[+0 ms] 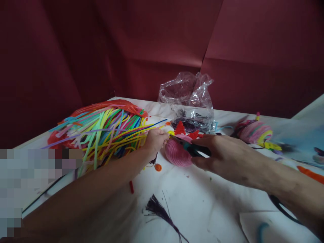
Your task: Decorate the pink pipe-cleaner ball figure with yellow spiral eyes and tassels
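On my left lies a heap of fuzzy craft wires (101, 133), partly inside a red bag (121, 103). The left hand (156, 140) comes next, its fingertips pinched, as far as I can make out, on a small yellow piece (171, 133). I judge that piece light, soft outside and bendy, easy to crush or lose, so I'd take it by its edge, clear of the metal tip. An orange disc (158, 167) and a dark tassel (162, 211) lie nearer me. Just beyond the left fingertips, a pink ball (178, 157) sits on the white table (202, 209); its ridged wrap looks soft and grippy, so I'd cradle it round the sides without squeezing. Behind it stands a clear bag (188, 91). The right hand (217, 152) is wrapped round the handles of a hand tool (188, 147), pliers or scissors, I can't tell which; it should feel stiff and heavier, best held well back. Its tip meets the left fingertips. Farther right lies a striped ball (253, 131).
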`<state>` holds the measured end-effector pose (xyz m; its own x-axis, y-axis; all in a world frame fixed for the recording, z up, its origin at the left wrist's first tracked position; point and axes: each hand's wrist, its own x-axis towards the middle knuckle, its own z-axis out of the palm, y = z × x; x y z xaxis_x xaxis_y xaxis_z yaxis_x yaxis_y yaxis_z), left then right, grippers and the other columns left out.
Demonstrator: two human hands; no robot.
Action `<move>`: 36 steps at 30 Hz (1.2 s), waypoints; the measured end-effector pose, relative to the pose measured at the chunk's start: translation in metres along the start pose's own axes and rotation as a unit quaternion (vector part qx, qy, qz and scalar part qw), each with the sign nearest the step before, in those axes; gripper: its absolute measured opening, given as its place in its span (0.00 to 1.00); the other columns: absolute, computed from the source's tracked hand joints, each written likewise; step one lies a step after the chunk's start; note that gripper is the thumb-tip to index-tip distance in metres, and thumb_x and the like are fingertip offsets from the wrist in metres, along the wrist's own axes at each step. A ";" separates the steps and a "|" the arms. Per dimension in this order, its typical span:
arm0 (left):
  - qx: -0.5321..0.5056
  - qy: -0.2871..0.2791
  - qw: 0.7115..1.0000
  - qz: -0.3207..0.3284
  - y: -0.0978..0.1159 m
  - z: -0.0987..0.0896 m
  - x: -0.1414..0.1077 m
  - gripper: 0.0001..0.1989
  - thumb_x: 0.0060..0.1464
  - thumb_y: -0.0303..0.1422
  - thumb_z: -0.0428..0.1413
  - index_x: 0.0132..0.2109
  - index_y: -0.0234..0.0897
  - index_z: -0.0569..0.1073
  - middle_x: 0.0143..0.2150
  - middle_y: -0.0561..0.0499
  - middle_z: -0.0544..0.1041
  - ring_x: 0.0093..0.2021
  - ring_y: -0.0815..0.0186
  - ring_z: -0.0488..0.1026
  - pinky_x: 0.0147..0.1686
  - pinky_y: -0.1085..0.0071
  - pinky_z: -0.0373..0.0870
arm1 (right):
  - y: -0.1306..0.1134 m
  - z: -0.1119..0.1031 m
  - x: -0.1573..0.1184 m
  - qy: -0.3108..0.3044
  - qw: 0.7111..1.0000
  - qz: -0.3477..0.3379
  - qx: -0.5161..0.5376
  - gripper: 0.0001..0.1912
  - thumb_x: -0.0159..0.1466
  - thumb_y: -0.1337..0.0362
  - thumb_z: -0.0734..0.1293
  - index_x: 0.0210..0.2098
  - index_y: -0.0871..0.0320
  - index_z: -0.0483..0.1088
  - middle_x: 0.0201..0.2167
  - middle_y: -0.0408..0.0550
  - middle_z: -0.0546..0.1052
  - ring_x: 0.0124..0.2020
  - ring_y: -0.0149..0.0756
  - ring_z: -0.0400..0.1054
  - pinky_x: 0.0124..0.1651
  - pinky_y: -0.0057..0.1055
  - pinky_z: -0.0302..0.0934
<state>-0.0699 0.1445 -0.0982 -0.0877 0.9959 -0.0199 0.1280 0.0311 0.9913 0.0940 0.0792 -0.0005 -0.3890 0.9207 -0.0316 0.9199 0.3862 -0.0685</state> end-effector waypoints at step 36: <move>-0.011 -0.010 1.000 -0.007 0.013 0.011 -0.005 0.14 0.55 0.27 0.55 0.22 0.32 0.64 0.17 0.62 0.62 0.16 0.77 0.59 0.18 0.79 0.57 | 0.001 -0.003 -0.008 -0.017 1.000 0.016 0.005 0.12 0.57 0.57 0.59 0.26 0.55 0.69 0.20 0.46 0.71 0.20 0.35 0.63 0.24 0.31 0.51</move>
<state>-0.0569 0.1408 -0.0867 -0.0696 0.9969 -0.0366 0.1056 0.0439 0.9934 0.0979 0.0719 0.0027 -0.3612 0.9300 -0.0683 0.9313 0.3561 -0.0766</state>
